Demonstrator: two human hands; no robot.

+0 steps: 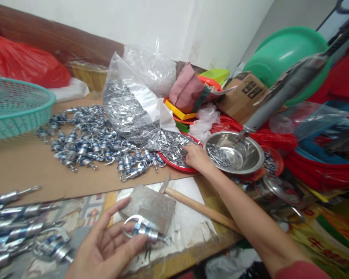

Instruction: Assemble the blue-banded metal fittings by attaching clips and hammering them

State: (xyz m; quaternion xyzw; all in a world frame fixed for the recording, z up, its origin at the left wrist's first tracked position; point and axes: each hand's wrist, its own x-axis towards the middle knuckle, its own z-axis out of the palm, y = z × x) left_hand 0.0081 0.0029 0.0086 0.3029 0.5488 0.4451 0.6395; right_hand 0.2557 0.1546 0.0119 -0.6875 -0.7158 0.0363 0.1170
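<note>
My left hand point(110, 240) holds a silver-and-blue metal fitting point(145, 231) with a curved hook-like lever and a small ring at its end, between thumb and fingers. Just behind it lies a flat grey metal block point(151, 207) on white paper. My right hand point(195, 155) reaches into a red tray point(178, 167) heaped with small flat metal pieces point(171, 145). Its fingers are bent down among them, and the fingertips are partly hidden. A hammer point(197, 205) with a wooden handle rests between my hands, its head beside the block.
Similar blue-and-silver fittings point(87, 139) are piled on cardboard point(26, 166); longer ones point(17, 217) lie front left. A clear bag point(125, 104) of metal pieces leans over the tray. Right of it stands a steel bowl point(246, 155) with metal pins. A turquoise basket point(17, 110) sits at left.
</note>
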